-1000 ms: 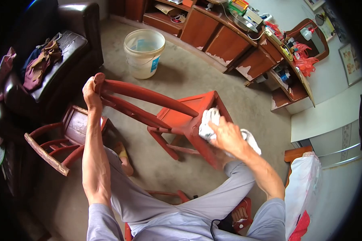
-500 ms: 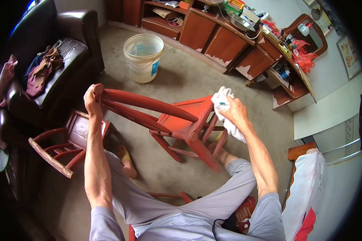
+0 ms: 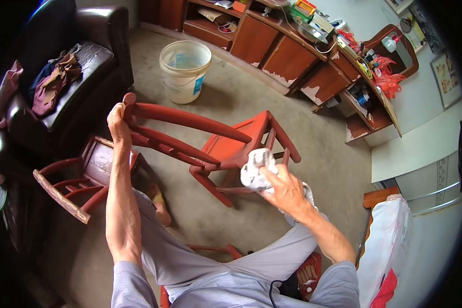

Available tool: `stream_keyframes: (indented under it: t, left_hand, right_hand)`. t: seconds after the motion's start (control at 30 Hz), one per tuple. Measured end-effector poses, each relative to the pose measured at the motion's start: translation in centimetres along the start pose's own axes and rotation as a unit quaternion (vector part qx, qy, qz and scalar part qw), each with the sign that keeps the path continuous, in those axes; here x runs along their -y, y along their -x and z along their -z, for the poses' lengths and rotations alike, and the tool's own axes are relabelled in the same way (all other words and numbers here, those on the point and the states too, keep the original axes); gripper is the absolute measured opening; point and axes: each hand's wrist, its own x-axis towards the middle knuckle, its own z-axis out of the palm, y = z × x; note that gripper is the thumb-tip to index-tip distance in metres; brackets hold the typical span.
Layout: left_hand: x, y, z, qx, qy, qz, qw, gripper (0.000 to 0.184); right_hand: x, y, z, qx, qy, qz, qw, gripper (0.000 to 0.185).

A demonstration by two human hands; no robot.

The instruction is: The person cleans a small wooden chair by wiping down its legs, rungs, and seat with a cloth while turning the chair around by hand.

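A red wooden chair (image 3: 226, 146) is tilted on its side in front of me, its back reaching toward my left. My left hand (image 3: 119, 126) is closed around the top end of the chair's back. In my right hand (image 3: 285, 190) is a white cloth (image 3: 256, 169) with grey smudges. The cloth lies against the chair near the corner where a leg meets the seat, and it hides that part of the leg. The cloth's loose end hangs below my right hand.
A white plastic bucket (image 3: 184, 77) with liquid stands on the floor beyond the chair. A worn small chair (image 3: 95, 167) is at left, near a dark armchair (image 3: 87, 56) with clothes on it. Chipped brown cabinets (image 3: 272, 49) line the far wall. A covered piece of furniture (image 3: 387, 236) is at right.
My right hand has moved the cloth down and left, from the far seat corner to the near leg. My left hand still grips the chair's back, slightly lower along it.
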Motion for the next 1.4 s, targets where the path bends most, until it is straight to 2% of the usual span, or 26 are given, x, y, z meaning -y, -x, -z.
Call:
stream_keyframes:
  t: [0.07, 0.2, 0.27, 0.33, 0.37, 0.4, 0.53, 0.67, 0.73, 0.8, 0.87, 0.97, 1.0, 1.07, 1.13, 1.3, 1.4]
  left_hand:
    - [-1.0, 0.5, -0.1, 0.009, -0.053, 0.001, 0.999, 0.036]
    - [0.4, -0.2, 0.4, 0.005, -0.054, -0.006, 0.999, 0.038]
    - [0.5, -0.4, 0.2, 0.000, -0.133, -0.039, 0.990, 0.039]
    - [0.1, -0.4, -0.5, -0.035, -0.097, 0.013, 0.995, 0.041]
    - [0.5, -0.6, -0.2, -0.027, -0.125, -0.006, 0.992, 0.041]
    - [0.1, -0.5, -0.5, -0.042, -0.126, 0.017, 0.991, 0.042]
    - [0.5, -0.9, -0.3, -0.064, -0.247, -0.004, 0.967, 0.043]
    - [-0.7, -0.4, -0.4, -0.049, -0.271, 0.039, 0.961, 0.044]
    - [-1.5, 0.1, -0.8, -0.054, -0.272, 0.046, 0.960, 0.045]
    - [-1.8, 0.2, -1.4, -0.056, -0.274, 0.049, 0.959, 0.046]
    - [-2.1, 0.4, -1.6, -0.074, -0.288, 0.054, 0.953, 0.050]
    - [-2.1, 0.3, -1.5, -0.080, -0.287, 0.070, 0.952, 0.053]
    - [-2.2, 0.4, -1.6, -0.077, -0.289, 0.065, 0.952, 0.053]
    - [-2.2, 0.6, -1.4, -0.084, -0.287, 0.052, 0.953, 0.054]
    - [-1.9, 0.4, -1.2, -0.087, -0.292, 0.038, 0.952, 0.056]
    - [-1.8, 0.4, -1.6, -0.068, -0.265, 0.032, 0.961, 0.056]
    - [-2.5, 0.6, -2.5, -0.078, -0.289, 0.052, 0.953, 0.057]
  right_hand:
    - [-2.5, -0.3, -0.1, 0.005, -0.005, -0.070, 0.998, 0.064]
    - [-7.9, -0.7, 0.2, 0.047, 0.060, -0.199, 0.977, 0.062]
    - [-7.8, -1.5, 0.6, 0.024, 0.040, -0.199, 0.979, 0.064]
    - [-5.3, -2.7, 1.3, -0.020, -0.021, -0.162, 0.986, 0.065]
    - [-4.1, -3.4, 1.0, -0.031, -0.007, -0.132, 0.991, 0.065]
    - [-3.0, -4.0, 0.7, -0.038, -0.043, -0.103, 0.993, 0.062]
    - [-2.6, -4.7, -1.0, -0.013, -0.057, -0.078, 0.995, 0.062]
    - [-8.6, -2.1, -1.7, -0.008, -0.002, -0.153, 0.988, 0.066]
    - [-10.3, -1.7, -0.4, 0.014, 0.031, -0.228, 0.973, 0.069]
    - [-10.9, -2.2, 0.2, 0.001, 0.052, -0.257, 0.965, 0.070]
    - [-9.9, -3.5, -0.1, -0.053, 0.013, -0.213, 0.976, 0.070]
    - [-4.9, -7.2, -1.7, -0.066, -0.023, -0.134, 0.989, 0.069]
    - [-3.3, -8.6, -2.6, -0.060, -0.021, -0.094, 0.994, 0.068]
    - [0.7, -11.1, -3.0, -0.017, -0.035, -0.086, 0.996, 0.066]
    - [1.3, -12.3, -4.9, -0.083, -0.063, -0.014, 0.995, 0.060]
    - [-3.0, -10.5, -4.6, -0.094, 0.040, -0.023, 0.995, 0.064]
    - [-7.1, -6.2, -3.2, -0.053, 0.071, -0.115, 0.989, 0.068]
